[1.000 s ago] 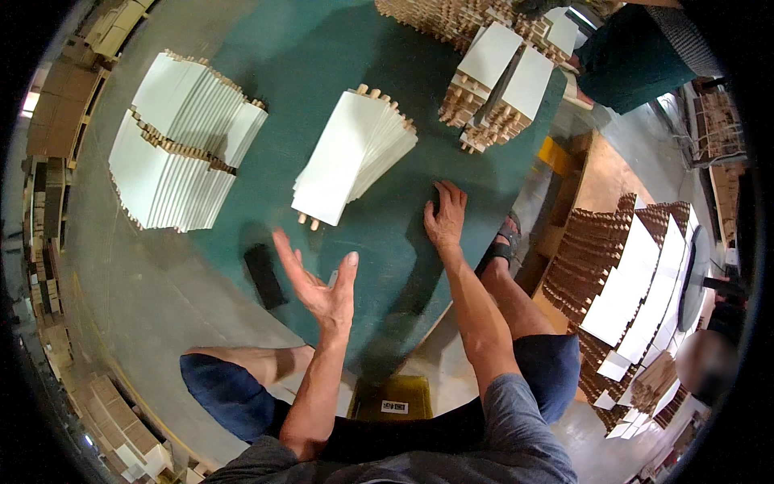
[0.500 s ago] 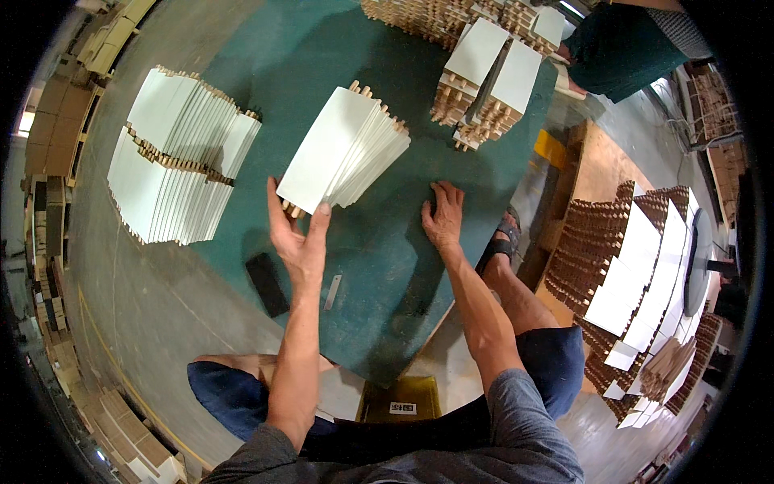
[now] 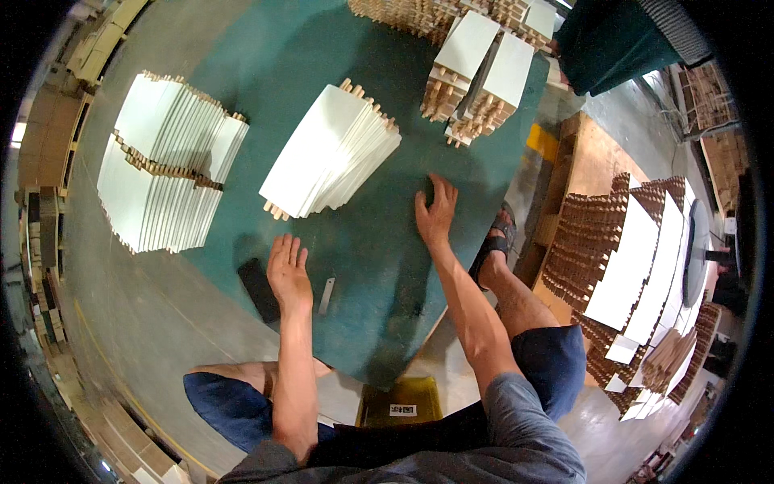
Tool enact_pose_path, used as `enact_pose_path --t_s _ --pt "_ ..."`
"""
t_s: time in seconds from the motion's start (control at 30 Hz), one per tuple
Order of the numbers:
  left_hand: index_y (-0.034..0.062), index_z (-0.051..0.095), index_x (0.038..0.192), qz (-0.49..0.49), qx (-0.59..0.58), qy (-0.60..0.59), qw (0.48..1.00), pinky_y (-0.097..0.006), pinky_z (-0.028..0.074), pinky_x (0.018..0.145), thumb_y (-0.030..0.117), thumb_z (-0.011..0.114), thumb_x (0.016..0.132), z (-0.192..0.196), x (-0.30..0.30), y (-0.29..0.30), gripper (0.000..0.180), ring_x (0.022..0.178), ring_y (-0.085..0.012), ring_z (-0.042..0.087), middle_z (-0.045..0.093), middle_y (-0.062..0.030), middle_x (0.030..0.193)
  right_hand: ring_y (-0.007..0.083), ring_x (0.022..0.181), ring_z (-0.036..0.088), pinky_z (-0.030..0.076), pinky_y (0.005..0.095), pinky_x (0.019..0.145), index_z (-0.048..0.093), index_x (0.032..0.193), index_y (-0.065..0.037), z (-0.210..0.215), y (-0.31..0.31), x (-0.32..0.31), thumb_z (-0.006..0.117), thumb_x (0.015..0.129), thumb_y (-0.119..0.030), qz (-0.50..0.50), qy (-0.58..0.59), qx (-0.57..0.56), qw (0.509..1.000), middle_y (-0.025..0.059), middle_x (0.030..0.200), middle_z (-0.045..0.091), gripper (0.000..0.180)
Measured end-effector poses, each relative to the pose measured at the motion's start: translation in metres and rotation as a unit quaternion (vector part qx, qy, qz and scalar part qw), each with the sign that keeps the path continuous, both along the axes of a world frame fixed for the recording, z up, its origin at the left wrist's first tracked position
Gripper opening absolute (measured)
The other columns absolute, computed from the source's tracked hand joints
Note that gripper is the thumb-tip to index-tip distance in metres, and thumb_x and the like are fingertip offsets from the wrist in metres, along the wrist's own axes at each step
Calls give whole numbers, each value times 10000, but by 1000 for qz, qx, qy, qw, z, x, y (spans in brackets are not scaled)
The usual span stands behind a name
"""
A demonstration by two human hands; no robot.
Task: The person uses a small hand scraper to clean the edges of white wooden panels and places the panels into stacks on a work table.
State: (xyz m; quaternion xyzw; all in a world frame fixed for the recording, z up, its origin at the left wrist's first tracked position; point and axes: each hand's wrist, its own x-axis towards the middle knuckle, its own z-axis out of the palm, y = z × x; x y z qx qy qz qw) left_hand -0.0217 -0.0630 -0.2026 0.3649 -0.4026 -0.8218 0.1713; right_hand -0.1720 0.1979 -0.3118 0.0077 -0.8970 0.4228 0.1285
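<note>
— Two hands, both empty: my left hand lies flat and spread on the green mat, just short of the fanned stack of white boards; my right hand presses open-palmed on the mat to the right of that stack.

— What has changed?

— A second ago the left hand was raised off the mat, fingers splayed, then it swung up toward the stack's near end. Now it has come down flat, close to the pegs at the stack's lower corner but not touching them. The right hand has stayed planted. I judge the left is settling beside the stack, not gripping it.

— Anything else near the stack?

— A dark flat block and a small metal strip lie below it, either side of the left hand. Left of it, off the mat, a bigger pile of white boards sits on the concrete floor. Above and right, more boards rest on wooden pieces.

— And the room?

— A workshop floor; further right of the stack, rows of boards and brown frames.
</note>
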Motion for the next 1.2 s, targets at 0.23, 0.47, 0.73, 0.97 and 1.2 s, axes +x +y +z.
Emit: enact_pose_path --t_s 0.23,0.47,0.73,0.97,1.2 --pt "56 464 1397 -49 33 -2 998 -441 338 1089 320 525 1022 -68 -48 -10 462 1302 -257 456 489 -77 1405 375 1303 458 355 419 1108 340 1517 8 8 -72 -32 605 836 -96 44 -168 -325 930 212 1452 481 739" --pt "110 508 1348 -307 -550 -130 766 -437 431 991 226 548 1011 -127 -82 -23 359 1228 -262 495 506 -104 1382 409 1329 421 344 439 1133 299 1519 41 9 -82 -46 589 824 -123 110 -146 -202 962 274 1454 414 772" --pt "47 439 1379 -174 -84 -57 980 -442 363 1101 307 487 1039 -120 -84 19 431 1261 -285 459 477 -137 1335 429 1282 445 365 481 1107 426 1454 8 8 -61 -24 583 834 -70 46 -87 -130 987 270 1402 462 645" --pt "45 354 1472 32 171 -37 984 -570 208 1214 268 301 1057 -51 -107 46 474 1445 -352 305 354 -152 1548 409 1195 471 411 485 1047 512 1336 -1 3 -41 2 591 772 29 81 35 37 995 199 1332 515 570" --pt "36 358 1464 -14 119 -11 993 -540 321 1144 434 490 1014 -68 -112 51 616 1355 -332 414 416 -165 1462 379 1194 477 398 475 1051 531 1315 -23 9 -43 -1 618 766 -7 87 38 64 993 163 1319 534 556"
